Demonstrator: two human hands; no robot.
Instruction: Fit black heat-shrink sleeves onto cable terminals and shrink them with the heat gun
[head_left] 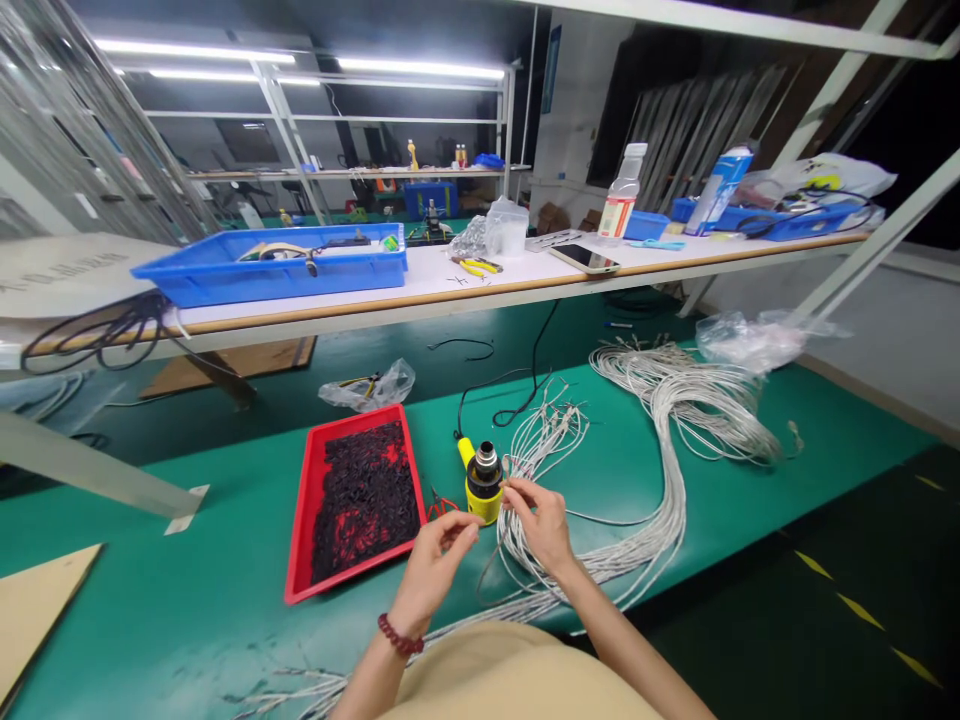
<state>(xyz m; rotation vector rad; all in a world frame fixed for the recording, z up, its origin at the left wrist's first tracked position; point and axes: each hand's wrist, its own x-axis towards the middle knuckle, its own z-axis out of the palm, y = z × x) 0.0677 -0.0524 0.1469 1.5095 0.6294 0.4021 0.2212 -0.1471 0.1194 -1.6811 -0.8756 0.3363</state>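
Observation:
My right hand (541,522) pinches a thin grey-white cable (491,568) near its end, just right of the heat gun. My left hand (441,556) is closed with thumb and fingertips together, close to the gun's lower left side. Whatever it may hold is too small to make out. The yellow and black heat gun (482,502) stands with its metal nozzle pointing up. Left of it is a red tray (298,530) of small black tube-like pieces (367,480). Red-handled pliers (442,505) lie between tray and gun, partly hidden. A bundle of cables (667,500) runs around my right hand.
A raised shelf (435,292) crosses ahead, bearing a blue tray (277,285), yellow cutters (480,266), a phone (585,260) and a bottle (622,195). A plastic bag (394,385) lies behind the red tray. A white post (97,465) stands at left.

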